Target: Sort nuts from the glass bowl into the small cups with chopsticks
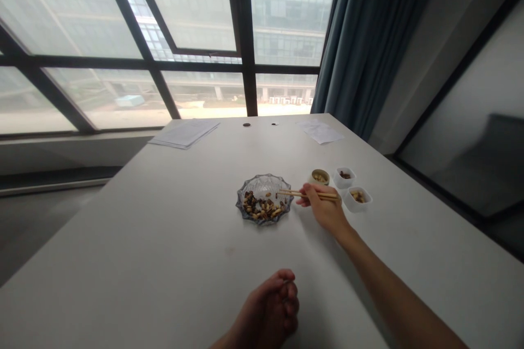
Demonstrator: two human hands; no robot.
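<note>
So, wooden chopsticks (307,194) were gripped in the right hand (321,208), tips held at the rim of a cut-glass dish (264,199) of nuts (262,208). Square white bowls (352,199) were set just beyond. The left hand (270,305) was curled shut, well back on the white table (164,218).

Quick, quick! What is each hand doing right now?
Left hand: closed in a loose curl, holding nothing that shows.
Right hand: closed, holding a pair of long thin wooden chopsticks.
</note>
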